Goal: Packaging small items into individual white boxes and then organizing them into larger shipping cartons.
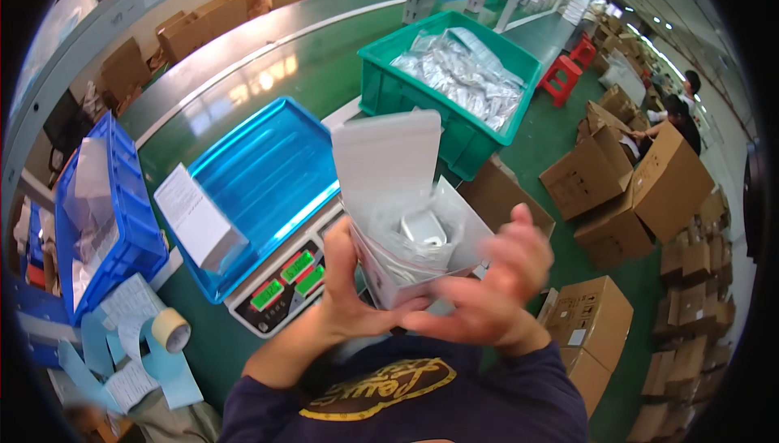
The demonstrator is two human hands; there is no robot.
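Note:
In front of my chest is a white cardboard box with its lid raised at the back. Inside it, clear plastic wrapping surrounds a white item whose exact kind I cannot make out. My left hand grips the box at its left side and lower corner. By the near right corner, my right hand is open and slightly blurred, its fingers raised and apart; the thumb side is close to the box, and contact is unclear. Beyond the left hand stands a digital scale with a blue tray, which bears a closed white box.
A green crate of plastic-wrapped items stands behind the box. At left are a blue bin, a tape roll and papers. Brown cartons and red stools stand to the right; people work farther back.

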